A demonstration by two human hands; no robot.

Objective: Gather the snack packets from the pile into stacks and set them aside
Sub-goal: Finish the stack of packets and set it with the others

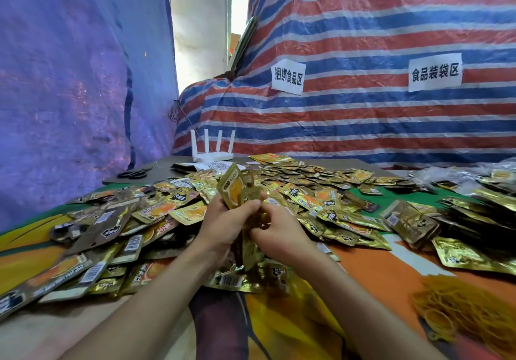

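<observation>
Both hands, left hand (223, 220) and right hand (279, 231), pinch an upright stack of packets (237, 192) above the loose pile (167, 214) on the counter (377, 270); slick foil, uneven edges, stack could fan out and slip back into pile

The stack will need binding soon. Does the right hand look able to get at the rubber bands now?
Probably not at once: the right hand grips packets with the left hand. The rubber bands lie uncovered on its side.

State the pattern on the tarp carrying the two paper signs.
Red, blue and white stripes on the tarp, seen in the head view.
</observation>
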